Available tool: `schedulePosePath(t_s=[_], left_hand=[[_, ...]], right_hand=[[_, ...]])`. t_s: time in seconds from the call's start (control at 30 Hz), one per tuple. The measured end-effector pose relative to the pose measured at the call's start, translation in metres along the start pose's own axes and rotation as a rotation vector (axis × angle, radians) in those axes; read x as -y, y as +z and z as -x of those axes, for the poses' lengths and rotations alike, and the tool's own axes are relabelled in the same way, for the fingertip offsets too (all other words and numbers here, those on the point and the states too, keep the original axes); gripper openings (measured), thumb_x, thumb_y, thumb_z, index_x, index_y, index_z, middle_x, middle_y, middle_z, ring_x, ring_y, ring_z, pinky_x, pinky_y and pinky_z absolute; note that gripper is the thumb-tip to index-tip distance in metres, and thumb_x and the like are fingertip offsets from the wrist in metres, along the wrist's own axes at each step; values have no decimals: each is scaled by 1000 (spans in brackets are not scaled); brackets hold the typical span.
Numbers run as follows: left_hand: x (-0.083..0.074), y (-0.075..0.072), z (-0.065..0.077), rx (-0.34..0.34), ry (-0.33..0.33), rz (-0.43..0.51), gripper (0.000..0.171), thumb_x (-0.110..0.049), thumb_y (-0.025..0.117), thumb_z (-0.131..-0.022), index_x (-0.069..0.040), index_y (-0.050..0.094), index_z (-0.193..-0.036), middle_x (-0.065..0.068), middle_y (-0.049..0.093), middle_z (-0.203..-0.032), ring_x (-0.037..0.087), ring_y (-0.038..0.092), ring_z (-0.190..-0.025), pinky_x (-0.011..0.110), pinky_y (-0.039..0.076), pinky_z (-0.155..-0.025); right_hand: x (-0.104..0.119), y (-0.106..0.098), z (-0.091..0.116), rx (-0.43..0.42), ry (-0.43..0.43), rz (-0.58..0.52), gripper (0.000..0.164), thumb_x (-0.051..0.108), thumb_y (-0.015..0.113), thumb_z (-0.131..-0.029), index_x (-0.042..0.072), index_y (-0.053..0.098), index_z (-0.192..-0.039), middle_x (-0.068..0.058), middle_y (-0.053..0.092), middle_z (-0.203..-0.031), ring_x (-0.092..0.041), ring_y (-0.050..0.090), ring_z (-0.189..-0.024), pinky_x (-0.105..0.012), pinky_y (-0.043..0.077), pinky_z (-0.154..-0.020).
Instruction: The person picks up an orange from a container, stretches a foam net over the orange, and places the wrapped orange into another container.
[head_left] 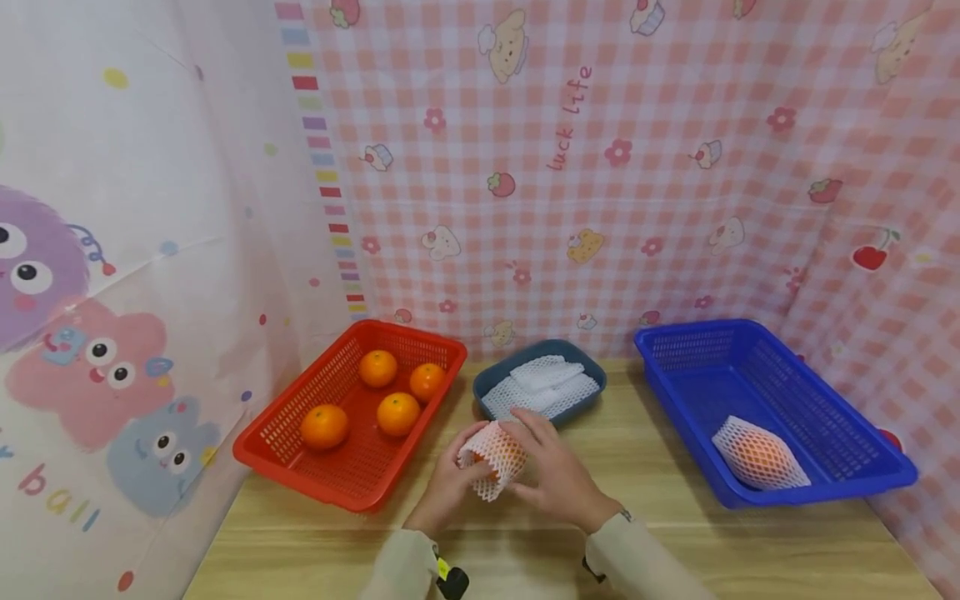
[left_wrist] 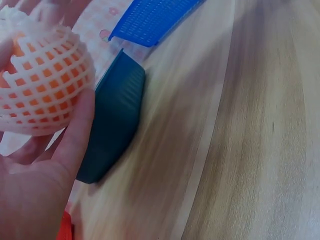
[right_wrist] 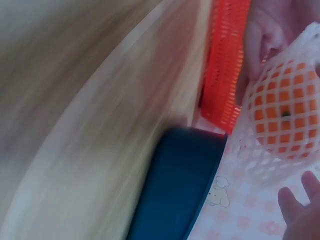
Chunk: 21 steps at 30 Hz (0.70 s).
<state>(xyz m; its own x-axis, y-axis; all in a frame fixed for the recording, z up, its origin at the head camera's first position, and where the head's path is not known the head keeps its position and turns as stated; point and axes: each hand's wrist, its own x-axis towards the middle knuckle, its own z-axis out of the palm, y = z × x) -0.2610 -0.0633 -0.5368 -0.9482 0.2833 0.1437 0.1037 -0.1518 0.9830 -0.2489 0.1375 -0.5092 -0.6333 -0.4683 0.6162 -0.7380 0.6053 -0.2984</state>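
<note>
Left hand [head_left: 447, 478] curls round the foam net [head_left: 507, 452] with the orange [right_wrist: 272, 115] inside, right hand [head_left: 562, 477] opposite, fingers loosely spread, probably steadying it between them; more nets [head_left: 543, 387] sit in the teal tray [left_wrist: 116, 115] just beyond, presumably for reach.

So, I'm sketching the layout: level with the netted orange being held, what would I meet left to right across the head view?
Red basket with four oranges → left grip → netted orange → right grip → blue basket with a netted fruit.
</note>
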Motion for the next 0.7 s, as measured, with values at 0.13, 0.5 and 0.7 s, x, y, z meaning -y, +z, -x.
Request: schedulePosePath(t_s=[0.13, 0.5, 0.7], left_hand=[[-1, 1, 3, 51, -19, -39, 62, -1, 66, -84, -8, 45, -143, 16, 50, -133, 27, 52, -110, 32, 50, -88], [-2, 5, 5, 81, 7, -173, 65, -2, 68, -81, -3, 45, -141, 16, 51, -135, 26, 51, -111, 29, 46, -89], [-13, -2, 4, 19, 47, -438, 57, -18, 68, -88, -8, 47, -140, 13, 51, -137, 35, 52, -117, 46, 45, -95]], right_hand=[[-3, 5, 1, 121, -1, 11, 97, 27, 89, -66, 19, 39, -149, -12, 35, -151, -30, 37, -135, -53, 39, -101], [-6, 18, 12, 91, 34, -18, 91, 16, 89, -62, 18, 47, -143, -13, 45, -143, -30, 48, -125, -50, 46, -95], [-12, 22, 18, 56, 74, -20, 83, 21, 90, -64, 17, 51, -137, -14, 47, -139, -30, 49, -123, -48, 48, -92]])
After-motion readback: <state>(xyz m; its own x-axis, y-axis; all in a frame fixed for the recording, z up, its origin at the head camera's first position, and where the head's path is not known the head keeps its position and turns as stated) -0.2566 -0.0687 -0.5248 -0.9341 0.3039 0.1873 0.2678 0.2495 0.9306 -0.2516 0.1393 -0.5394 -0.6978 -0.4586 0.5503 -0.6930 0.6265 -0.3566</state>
